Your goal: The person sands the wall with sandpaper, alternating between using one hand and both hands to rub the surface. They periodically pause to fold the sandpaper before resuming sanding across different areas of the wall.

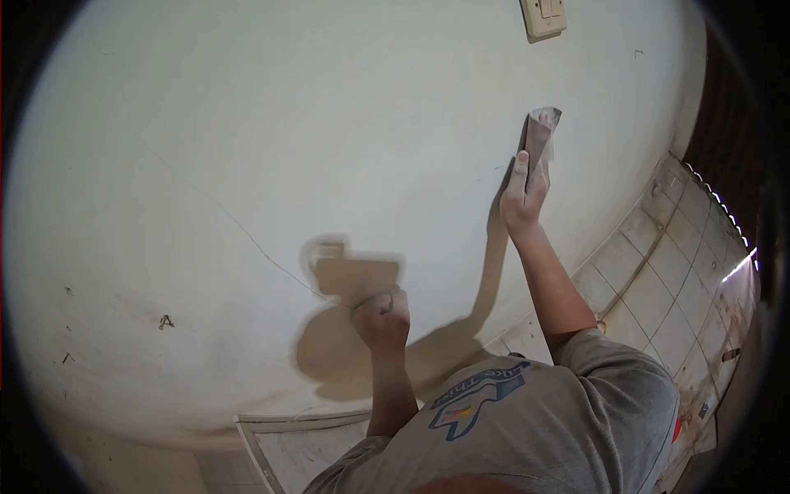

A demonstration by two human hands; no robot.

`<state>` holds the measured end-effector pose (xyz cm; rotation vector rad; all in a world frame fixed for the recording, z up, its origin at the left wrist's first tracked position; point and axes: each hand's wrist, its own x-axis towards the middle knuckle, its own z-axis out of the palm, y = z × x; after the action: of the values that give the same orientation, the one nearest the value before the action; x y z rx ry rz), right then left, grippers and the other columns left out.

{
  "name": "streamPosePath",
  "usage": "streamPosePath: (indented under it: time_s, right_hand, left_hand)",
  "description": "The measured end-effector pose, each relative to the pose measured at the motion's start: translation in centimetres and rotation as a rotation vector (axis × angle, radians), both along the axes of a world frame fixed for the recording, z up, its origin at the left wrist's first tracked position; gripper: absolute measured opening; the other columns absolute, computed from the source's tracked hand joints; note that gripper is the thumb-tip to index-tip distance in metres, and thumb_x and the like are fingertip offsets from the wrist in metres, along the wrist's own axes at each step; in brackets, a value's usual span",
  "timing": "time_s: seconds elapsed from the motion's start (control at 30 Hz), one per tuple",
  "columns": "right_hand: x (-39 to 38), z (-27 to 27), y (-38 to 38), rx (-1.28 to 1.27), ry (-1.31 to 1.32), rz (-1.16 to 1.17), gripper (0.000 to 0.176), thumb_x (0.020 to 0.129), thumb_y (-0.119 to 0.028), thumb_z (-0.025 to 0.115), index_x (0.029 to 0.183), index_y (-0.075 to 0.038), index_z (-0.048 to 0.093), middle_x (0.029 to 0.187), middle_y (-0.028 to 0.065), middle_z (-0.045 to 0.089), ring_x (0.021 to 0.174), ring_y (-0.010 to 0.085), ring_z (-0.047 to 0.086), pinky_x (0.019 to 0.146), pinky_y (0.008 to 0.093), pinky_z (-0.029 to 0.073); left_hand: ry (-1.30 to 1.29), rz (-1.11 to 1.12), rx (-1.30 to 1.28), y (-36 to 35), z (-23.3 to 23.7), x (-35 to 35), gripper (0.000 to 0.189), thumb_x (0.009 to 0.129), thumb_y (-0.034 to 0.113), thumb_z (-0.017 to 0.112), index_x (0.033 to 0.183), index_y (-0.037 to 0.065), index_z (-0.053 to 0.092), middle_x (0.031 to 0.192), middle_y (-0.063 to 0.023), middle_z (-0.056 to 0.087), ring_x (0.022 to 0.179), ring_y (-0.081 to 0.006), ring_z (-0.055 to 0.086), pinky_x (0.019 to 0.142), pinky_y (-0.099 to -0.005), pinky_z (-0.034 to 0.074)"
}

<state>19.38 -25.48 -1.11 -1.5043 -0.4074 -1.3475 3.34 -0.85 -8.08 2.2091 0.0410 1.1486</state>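
Observation:
My right hand (527, 188) is raised along the wall (288, 123), its fingers behind a folded sheet of sandpaper (539, 136). The thumb presses on the near side of the sheet, and whitish dust covers the thumb and fingers. Lower and to the left, my left hand (383, 319) is closed in a fist close to the wall, with no object sticking out of it. A thin crack (247, 235) runs down the wall toward this fist. Dark shadows of my head and arms fall on the wall around both hands.
A light switch (545, 16) is mounted at the top of the wall. Dark chipped spots (166, 322) mark its lower left. A white-framed panel (309, 449) stands below my left arm. Tiles (650, 288) with a cable-like line lie to the right.

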Motion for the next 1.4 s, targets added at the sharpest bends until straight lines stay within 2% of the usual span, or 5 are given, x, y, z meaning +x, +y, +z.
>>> streamPosePath:
  time_s: [0.3,0.5,0.8,1.17,1.4]
  right_hand:
    - [-4.4,-3.1,2.7,-0.505,-0.133,0.229,0.052,0.099,-0.005,0.046,0.149,0.009,0.045,0.163,0.0255,0.034,0.149,0.0441,0.035,0.124,0.0510,0.022]
    - [-0.5,0.3,0.0,-0.064,-0.085,0.162,0.056,0.097,-0.001,0.045,0.152,0.009,0.040,0.163,0.0243,0.034,0.153,0.0433,0.028,0.125,0.0513,0.019]
    - [-4.1,-3.2,3.3,-0.617,0.035,0.117,0.067,0.087,-0.010,0.064,0.151,-0.003,0.050,0.160,0.0258,0.039,0.148,0.0485,0.034,0.123,0.0577,0.022]
    - [-2.1,3.7,1.8,-0.385,-0.112,0.060,0.068,0.088,-0.004,0.060,0.154,-0.003,0.044,0.160,0.0238,0.040,0.151,0.0477,0.029,0.123,0.0570,0.020]
    - [-2.9,-4.3,3.2,-0.465,-0.072,0.147,0.058,0.086,-0.006,0.061,0.144,-0.001,0.057,0.153,0.0227,0.050,0.145,0.0445,0.043,0.120,0.0589,0.028]
  left_hand:
    - [0.166,-0.008,-0.201,-0.7,1.1,-0.7,0.027,0.085,0.010,0.069,0.059,0.001,0.066,0.057,-0.0143,0.062,0.049,-0.0295,0.059,0.056,-0.0369,0.049]
    - [0.197,-0.047,-0.249,-0.9,1.4,-1.3,0.026,0.088,0.012,0.067,0.065,0.001,0.071,0.062,-0.0136,0.066,0.053,-0.0247,0.063,0.058,-0.0366,0.049]
    - [0.200,-0.056,-0.265,-0.3,1.0,-1.1,0.029,0.089,0.013,0.067,0.062,0.002,0.070,0.059,-0.0141,0.064,0.055,-0.0253,0.064,0.062,-0.0371,0.050]
    - [0.141,-0.063,-0.378,-0.7,0.4,-0.8,0.026,0.087,0.010,0.070,0.062,0.001,0.071,0.056,-0.0133,0.062,0.054,-0.0219,0.061,0.061,-0.0335,0.048]
    - [0.180,-0.045,-0.352,-0.8,1.1,-1.1,0.024,0.087,0.007,0.070,0.064,0.001,0.073,0.061,-0.0125,0.066,0.057,-0.0196,0.063,0.062,-0.0317,0.049]
